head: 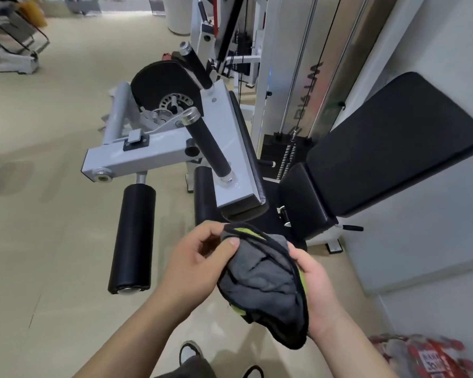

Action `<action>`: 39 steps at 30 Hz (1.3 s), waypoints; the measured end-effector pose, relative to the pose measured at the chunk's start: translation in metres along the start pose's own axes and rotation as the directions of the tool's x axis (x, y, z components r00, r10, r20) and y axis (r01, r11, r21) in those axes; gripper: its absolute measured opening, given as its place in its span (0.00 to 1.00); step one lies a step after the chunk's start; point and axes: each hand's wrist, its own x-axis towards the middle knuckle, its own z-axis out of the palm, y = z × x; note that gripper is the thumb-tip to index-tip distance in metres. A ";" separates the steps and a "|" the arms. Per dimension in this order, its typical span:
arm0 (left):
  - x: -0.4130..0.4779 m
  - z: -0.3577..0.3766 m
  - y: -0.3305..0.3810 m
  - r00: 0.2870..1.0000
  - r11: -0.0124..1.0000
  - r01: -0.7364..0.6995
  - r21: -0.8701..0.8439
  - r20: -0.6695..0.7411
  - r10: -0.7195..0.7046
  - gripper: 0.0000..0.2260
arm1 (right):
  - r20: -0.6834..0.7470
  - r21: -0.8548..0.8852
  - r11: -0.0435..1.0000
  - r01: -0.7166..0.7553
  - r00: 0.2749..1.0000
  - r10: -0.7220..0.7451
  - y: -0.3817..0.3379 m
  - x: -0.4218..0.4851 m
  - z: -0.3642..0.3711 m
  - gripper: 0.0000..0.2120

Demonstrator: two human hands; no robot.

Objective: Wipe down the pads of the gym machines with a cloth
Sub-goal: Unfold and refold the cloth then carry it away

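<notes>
Cloth (pixel 262 279), grey, black-edged, lime patches, bunched, pinched by left hand (pixel 200 257), cradled in right hand (pixel 316 290).

Black pads, pale grey frame, and a grey cloth edged in black.

The cloth (pixel 262 279) is dark grey with black piping and flashes of lime green. The back pad (pixel 399 143), the seat pad (pixel 303 197) and the roller pad (pixel 133 238) are plain black. The machine frame (pixel 148 151) is light grey, its handle (pixel 208 143) black with a silver end cap. The floor (pixel 52 214) is beige. A bag (pixel 426 356) at lower right shows a red and white pattern.
</notes>
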 end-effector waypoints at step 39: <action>0.200 -0.352 0.053 0.758 0.731 -0.501 0.464 0.642 0.112 0.12 | -0.420 -0.493 0.647 0.582 0.492 -0.763 0.066 0.115 0.292 0.16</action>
